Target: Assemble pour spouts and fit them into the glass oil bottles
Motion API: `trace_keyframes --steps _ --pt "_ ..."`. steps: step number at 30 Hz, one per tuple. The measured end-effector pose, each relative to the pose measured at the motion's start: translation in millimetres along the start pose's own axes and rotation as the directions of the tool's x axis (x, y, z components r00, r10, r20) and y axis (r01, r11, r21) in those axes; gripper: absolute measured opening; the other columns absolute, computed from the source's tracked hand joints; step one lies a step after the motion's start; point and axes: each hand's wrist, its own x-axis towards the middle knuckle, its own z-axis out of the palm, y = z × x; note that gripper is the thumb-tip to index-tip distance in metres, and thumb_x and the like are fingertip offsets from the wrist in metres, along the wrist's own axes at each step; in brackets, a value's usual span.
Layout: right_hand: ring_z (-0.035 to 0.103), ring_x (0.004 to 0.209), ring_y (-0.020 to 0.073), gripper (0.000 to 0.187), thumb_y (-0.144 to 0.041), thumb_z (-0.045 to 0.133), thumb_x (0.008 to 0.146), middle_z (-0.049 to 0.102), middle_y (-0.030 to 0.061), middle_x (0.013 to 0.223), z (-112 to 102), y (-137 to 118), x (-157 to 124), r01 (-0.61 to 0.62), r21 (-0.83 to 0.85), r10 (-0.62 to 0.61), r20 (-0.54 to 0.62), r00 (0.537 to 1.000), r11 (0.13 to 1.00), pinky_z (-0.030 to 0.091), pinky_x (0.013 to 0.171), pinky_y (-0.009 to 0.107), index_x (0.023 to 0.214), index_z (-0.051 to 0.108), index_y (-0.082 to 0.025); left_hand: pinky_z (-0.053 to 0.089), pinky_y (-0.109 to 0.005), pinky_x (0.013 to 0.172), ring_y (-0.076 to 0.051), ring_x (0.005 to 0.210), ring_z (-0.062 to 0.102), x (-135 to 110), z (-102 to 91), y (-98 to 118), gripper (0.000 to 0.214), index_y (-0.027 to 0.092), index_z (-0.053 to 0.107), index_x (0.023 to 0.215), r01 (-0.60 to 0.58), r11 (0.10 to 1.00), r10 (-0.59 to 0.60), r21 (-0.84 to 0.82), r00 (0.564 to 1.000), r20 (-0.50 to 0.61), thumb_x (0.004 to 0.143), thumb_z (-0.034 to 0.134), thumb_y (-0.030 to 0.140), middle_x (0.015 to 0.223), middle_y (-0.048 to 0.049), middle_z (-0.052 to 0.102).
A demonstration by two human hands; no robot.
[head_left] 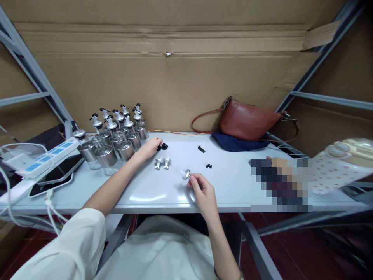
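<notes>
Pinched in the fingers of my right hand (202,190) is a silver pourer cap (186,174), held just above the table. My left hand (150,147) reaches past the bottles, its fingers closed at a round black stopper (159,148); part of the grip is hidden. Touching or close beside that is a second black stopper (164,146). Two silver pourer caps (158,163) (166,163) lie in front of the stoppers. Several glass bottles with steel sleeves (106,155) stand left of my left hand, many topped with silver spouts and black flip lids.
Small black parts (209,166) and a black strip-like piece (201,149) lie right of centre. A brown bag (247,120) rests on dark blue cloth (233,144) at the back. A power strip (52,155) with cables is left; a dotted container (332,171) stands right.
</notes>
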Motion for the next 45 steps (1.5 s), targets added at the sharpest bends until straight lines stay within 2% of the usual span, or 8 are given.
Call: trace_keyframes --steps 4,7,15,23,27,31,39,45 --pt "0.051 0.059 0.0142 0.029 -0.042 0.05 0.085 0.058 0.0005 0.063 0 -1 0 0.009 -0.009 -0.009 -0.009 1.0 1.0 0.039 0.056 0.025 0.074 0.06 -0.018 0.039 -0.038 0.101 -0.026 0.118 0.045 -2 7.3 0 0.056 0.014 0.04 0.125 0.03 0.998 -0.032 -0.048 0.999 -0.036 0.071 0.043 -0.001 0.126 -0.0159 0.041" --pt "0.051 0.058 0.0141 0.029 -0.043 0.05 0.085 0.059 0.0004 0.063 0 0 0 0.008 -0.013 -0.008 -0.008 1.0 1.0 0.039 0.054 0.025 0.075 0.06 -0.018 0.035 -0.04 0.106 -0.027 0.128 0.039 -2 13.2 0 0.063 0.015 0.038 0.13 0.015 0.996 -0.016 -0.09 1.0 -0.011 0.07 0.043 -0.003 0.135 -0.0167 0.033" --pt "0.052 0.059 0.0146 0.029 -0.043 0.049 0.086 0.059 0.0007 0.064 0 1 -1 0.003 -0.029 -0.003 -0.005 1.0 1.0 0.04 0.058 0.026 0.075 0.06 -0.018 0.039 -0.032 0.104 -0.02 0.112 0.05 8 21.1 3 0.039 0.014 0.05 0.114 -0.093 0.975 0.086 -0.2 0.995 -0.041 0.077 0.042 0.005 0.115 -0.01 0.052" --pt "0.053 0.059 0.0147 0.029 -0.042 0.049 0.085 0.06 0.001 0.064 2 -1 -2 -0.001 -0.042 0.002 0.011 1.0 0.999 0.041 0.057 0.026 0.076 0.061 -0.018 0.023 -0.042 0.115 -0.024 0.128 0.039 9 33.1 -5 0.032 0.014 0.05 0.118 -0.159 0.952 0.135 -0.261 0.985 -0.108 0.086 0.047 0.022 0.13 -0.0118 0.05" --pt "0.056 0.061 0.0158 0.03 -0.044 0.047 0.086 0.062 0.0018 0.066 2 0 -3 -0.01 -0.068 0.01 0.0 1.0 0.998 0.043 0.059 0.026 0.081 0.06 -0.018 0.033 -0.041 0.108 -0.024 0.117 0.047 10 34.0 -5 0.028 0.013 0.051 0.113 -0.15 0.94 0.107 -0.306 0.983 -0.152 0.088 0.045 0.024 0.117 -0.0121 0.056" --pt "0.063 0.072 0.019 0.025 -0.04 0.044 0.087 0.068 0.0045 0.077 6 3 -2 -0.028 -0.123 0.024 -0.034 0.999 0.992 0.046 0.068 0.029 0.097 0.055 -0.019 0.038 -0.036 0.105 -0.021 0.111 0.051 12 37.1 -4 0.028 0.014 0.051 0.11 -0.157 0.924 0.096 -0.349 0.978 -0.186 0.082 0.051 0.017 0.115 -0.0101 0.053" --pt "0.059 0.079 0.0242 0.014 -0.027 0.044 0.088 0.065 0.0078 0.08 23 4 14 0.142 -0.492 -0.124 0.07 0.99 0.859 0.045 0.073 0.036 0.086 0.055 -0.02 0.035 -0.039 0.107 -0.02 0.115 0.049 16 45.2 -5 0.032 0.016 0.049 0.109 -0.088 0.904 -0.02 -0.418 0.969 -0.247 0.08 0.04 0.004 0.115 -0.0095 0.05" --pt "0.056 0.101 0.0274 0.02 -0.021 0.051 0.085 0.064 0.0129 0.108 28 9 19 0.306 -0.458 -0.222 0.229 0.948 0.835 0.045 0.092 0.044 0.103 0.059 -0.016 0.032 -0.041 0.109 -0.022 0.12 0.046 14 45.5 -3 0.042 0.013 0.044 0.116 0.007 0.883 -0.138 -0.47 0.96 -0.245 0.076 0.043 0.003 0.122 -0.0124 0.047"
